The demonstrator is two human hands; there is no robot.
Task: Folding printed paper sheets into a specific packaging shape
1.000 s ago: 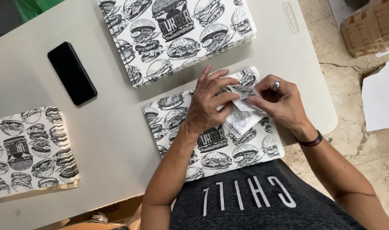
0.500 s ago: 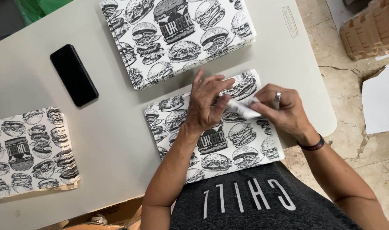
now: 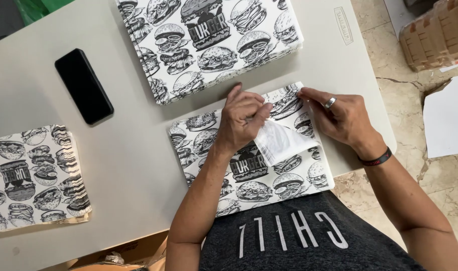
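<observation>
Fingers of the left hand (image 3: 241, 120) pinch a folded-back white flap (image 3: 281, 143) of the burger-print paper sheet (image 3: 249, 165) at the table's (image 3: 138, 165) near edge while the right hand (image 3: 339, 118) presses flat, fingers extended, so an uneven pull could tear or crease it crookedly.

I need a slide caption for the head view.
Left hand folds a printed paper sheet; right hand pins its corner.
</observation>
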